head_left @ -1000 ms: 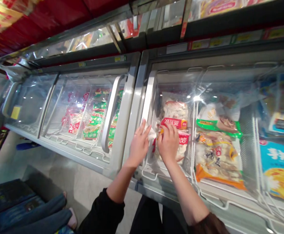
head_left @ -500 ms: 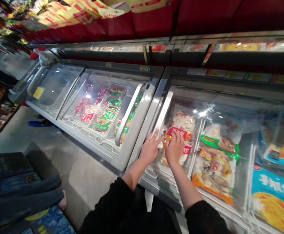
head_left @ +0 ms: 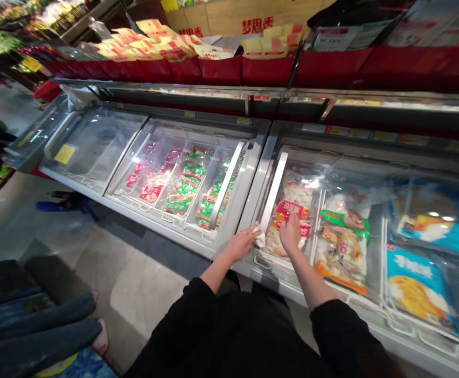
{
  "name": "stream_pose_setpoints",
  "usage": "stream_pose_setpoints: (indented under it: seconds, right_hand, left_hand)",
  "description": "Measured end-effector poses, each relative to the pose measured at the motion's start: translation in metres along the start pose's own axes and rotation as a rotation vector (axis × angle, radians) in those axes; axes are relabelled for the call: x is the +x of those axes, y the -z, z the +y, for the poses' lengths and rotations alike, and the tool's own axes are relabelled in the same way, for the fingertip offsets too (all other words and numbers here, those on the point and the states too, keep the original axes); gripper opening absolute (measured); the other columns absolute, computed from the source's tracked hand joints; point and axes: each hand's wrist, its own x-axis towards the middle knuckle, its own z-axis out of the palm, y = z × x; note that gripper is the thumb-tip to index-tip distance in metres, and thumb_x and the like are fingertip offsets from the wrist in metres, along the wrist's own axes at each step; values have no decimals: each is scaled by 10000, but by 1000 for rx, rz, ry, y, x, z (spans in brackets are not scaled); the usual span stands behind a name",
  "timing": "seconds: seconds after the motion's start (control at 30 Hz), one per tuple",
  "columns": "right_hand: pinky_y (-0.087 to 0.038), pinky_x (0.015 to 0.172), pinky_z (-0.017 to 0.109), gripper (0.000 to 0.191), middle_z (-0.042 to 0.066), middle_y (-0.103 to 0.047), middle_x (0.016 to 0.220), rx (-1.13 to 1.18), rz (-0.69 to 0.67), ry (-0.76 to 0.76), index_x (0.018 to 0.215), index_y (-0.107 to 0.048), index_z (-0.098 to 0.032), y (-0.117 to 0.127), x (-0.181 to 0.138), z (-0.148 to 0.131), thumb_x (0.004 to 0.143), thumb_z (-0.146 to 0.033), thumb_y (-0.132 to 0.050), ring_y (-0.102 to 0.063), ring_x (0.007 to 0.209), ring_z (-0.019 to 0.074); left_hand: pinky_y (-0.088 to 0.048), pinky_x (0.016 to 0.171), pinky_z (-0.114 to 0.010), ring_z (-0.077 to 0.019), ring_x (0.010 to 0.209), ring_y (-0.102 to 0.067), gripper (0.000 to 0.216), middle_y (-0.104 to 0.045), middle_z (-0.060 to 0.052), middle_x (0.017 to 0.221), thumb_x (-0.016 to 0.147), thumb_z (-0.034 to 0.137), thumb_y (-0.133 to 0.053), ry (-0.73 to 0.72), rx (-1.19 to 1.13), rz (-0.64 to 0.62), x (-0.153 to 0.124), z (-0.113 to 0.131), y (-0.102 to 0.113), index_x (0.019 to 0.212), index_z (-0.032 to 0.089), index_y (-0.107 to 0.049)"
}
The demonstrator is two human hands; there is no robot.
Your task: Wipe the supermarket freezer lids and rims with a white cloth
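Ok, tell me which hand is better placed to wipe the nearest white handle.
Probably the left hand: it holds the white cloth near that handle's lower end. The right hand is over the glass, with no cloth visible in it.

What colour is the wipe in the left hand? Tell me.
White: the wipe in the left hand, best seen in the head view.

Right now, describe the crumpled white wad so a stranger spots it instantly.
Find the right-hand freezer, then the white handle at its left. By that handle's lower end, the left hand holds the white wad; unlike the straight handle, it is small and crumpled.
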Motion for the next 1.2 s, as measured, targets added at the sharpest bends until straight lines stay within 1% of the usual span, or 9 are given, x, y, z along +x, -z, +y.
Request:
stream_pose_setpoints:
  seconds: [0.1, 0.23, 0.33, 0.5, 0.67, 0.77, 0.93, 1.1, 1.2]
  right_hand:
    - [-432, 1149, 545, 483, 184, -651, 1313, -2, 32, -27, 1323, -580, -157, -15, -25, -43, 869, -190, -419, -562, 1273, 283]
    - [-413, 1185, 537, 494, 173, -640, 1344, 46, 9, -14, 1332, -585, -168, -58, -65, -111, 861, -177, -434, -545, 1311, 275]
    - [-432, 1185, 515, 501, 162, -642, 1347, 98, -29, -24, 1335, -593, -174, -98, -91, -156, 863, -167, -425, -561, 1302, 255]
    - [-504, 1118, 449, 490, 147, -645, 1345, 163, -64, -100, 1347, -594, -181, -143, -115, -195, 886, -188, -427, -627, 1206, 219]
    - [-573, 986, 409, 467, 152, -673, 1281, 157, -26, -237, 1322, -607, -178, -135, -133, -193, 898, -225, -417, -681, 1112, 216]
    - [-574, 971, 437, 459, 159, -686, 1226, 118, 14, -307, 1275, -627, -155, -120, -140, -188, 879, -240, -414, -690, 1058, 234]
    - [-543, 1043, 480, 480, 168, -673, 1240, 60, 26, -310, 1305, -623, -150, -119, -119, -193, 883, -263, -424, -663, 1127, 257]
    - [-387, 1231, 531, 584, 218, -514, 1551, -113, -29, -186, 1499, -491, -150, -160, -59, -216, 941, -324, -491, -438, 1483, 306]
    - [-421, 1204, 517, 715, 273, -432, 1621, -270, -86, -192, 1601, -340, -98, -195, -19, -229, 969, -372, -534, -417, 1506, 344]
  left_hand:
    - [-459, 1232, -407, -195, 1506, -509, 609, -512, -66, 1648, 993, 70, -475, 66, 28, 173, -21, -27, 38, 1557, 289, -543]
    - [-386, 1284, -462, -228, 1586, -387, 593, -430, -86, 1701, 1020, 101, -450, 139, 78, 342, -21, -70, 94, 1587, 266, -504]
    - [-335, 1305, -470, -249, 1630, -291, 609, -323, -106, 1752, 1035, 115, -432, 191, 93, 225, -16, -101, 114, 1635, 220, -420]
    - [-379, 1277, -452, -249, 1637, -267, 694, -259, -51, 1777, 973, 9, -447, 86, 57, -27, -9, -139, 110, 1616, 270, -445]
    - [-382, 1279, -496, -300, 1674, -82, 713, -139, 20, 1802, 973, -11, -388, -27, 63, -119, 26, -150, 115, 1621, 280, -447]
    - [-347, 1295, -505, -311, 1666, -140, 728, -132, 8, 1804, 989, 5, -364, -24, 34, -115, 56, -146, 128, 1661, 286, -373]
    - [-362, 1289, -417, -243, 1624, -304, 675, -207, -63, 1790, 1078, 221, -394, -134, -82, 35, 64, -161, 143, 1718, 227, -181]
    - [-336, 1309, -458, -243, 1633, -282, 674, -291, -83, 1764, 1070, 261, -410, 89, 62, 252, 25, -237, 156, 1712, 211, -210]
    - [-305, 1321, -503, -266, 1644, -248, 698, -327, -91, 1748, 1056, 291, -462, 231, 198, 278, 11, -281, 166, 1709, 209, -231]
